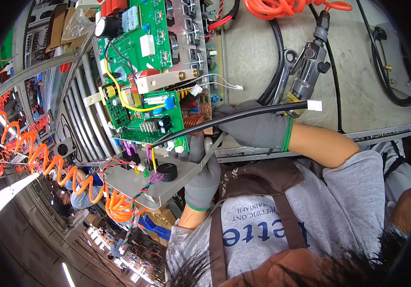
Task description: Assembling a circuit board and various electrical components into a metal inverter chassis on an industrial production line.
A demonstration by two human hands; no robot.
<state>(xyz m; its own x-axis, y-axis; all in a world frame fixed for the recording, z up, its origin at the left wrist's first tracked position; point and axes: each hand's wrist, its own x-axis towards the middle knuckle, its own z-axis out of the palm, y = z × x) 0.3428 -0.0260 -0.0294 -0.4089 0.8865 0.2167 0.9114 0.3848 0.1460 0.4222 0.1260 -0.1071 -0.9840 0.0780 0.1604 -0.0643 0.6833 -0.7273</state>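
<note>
My left hand (pixel 201 185), in a grey glove, is closed round the edge of a grey metal panel (pixel 155 196), with its fingers showing between the panel and the board. On the panel sit a black round part (pixel 167 172) and several coloured wires. My right hand (pixel 255 128), gloved too, is at the panel's right end, beside the copper coil (pixel 193 121); its fingertips are hidden. A black cable (pixel 243 113) with a white connector (pixel 314 105) runs across that hand. Beyond both hands stands a green circuit board assembly (pixel 141 106) with a yellow wire (pixel 128 101).
A pneumatic screwdriver (pixel 309 64) and a ratchet wrench (pixel 285 71) lie on the metal worktable (pixel 358 103) at right. An orange coiled hose (pixel 282 7) is at the back. Rollers (pixel 87 105) and another orange hose (pixel 54 165) are at left. Other people are farther off.
</note>
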